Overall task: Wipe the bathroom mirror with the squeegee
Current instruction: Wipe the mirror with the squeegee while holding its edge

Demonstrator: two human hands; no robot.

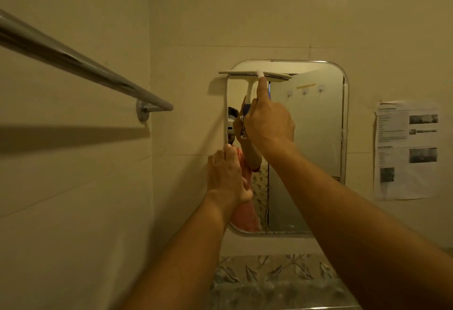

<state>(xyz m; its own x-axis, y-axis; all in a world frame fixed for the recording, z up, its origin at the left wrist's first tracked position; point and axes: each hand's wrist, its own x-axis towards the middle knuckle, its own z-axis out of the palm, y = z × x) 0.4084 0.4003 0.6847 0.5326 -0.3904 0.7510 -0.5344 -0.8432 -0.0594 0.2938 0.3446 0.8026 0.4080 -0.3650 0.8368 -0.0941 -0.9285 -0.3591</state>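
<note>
The bathroom mirror (308, 138), a rounded rectangle in a white frame, hangs on the tiled wall ahead. A white squeegee (255, 75) lies with its blade level across the mirror's upper left part, its left end past the frame. My right hand (268, 123) grips the squeegee's handle, with the index finger stretched up along its neck. My left hand (226, 175) holds the mirror's left edge about halfway down, thumb on the glass side. The glass reflects my hands and an orange sleeve.
A metal towel rail (81, 64) juts out from the left wall at head height. A printed paper sheet (407, 150) is stuck to the wall right of the mirror. Patterned leaf tiles (282, 278) run below the mirror.
</note>
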